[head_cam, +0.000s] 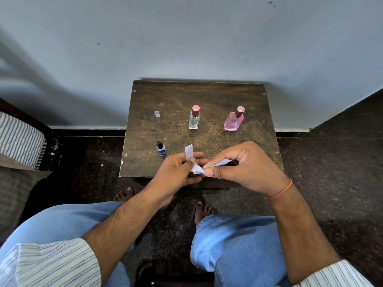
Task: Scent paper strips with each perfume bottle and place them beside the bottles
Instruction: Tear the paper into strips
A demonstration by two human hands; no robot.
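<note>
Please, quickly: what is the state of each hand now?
Left hand: closed, pinching a white paper strip.
Right hand: closed, pinching another strip.

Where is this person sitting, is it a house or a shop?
Probably a room at home. A small worn wooden table stands against a plain painted wall, striped bedding lies to the left, and the person's feet are bare on the dark floor.
</note>
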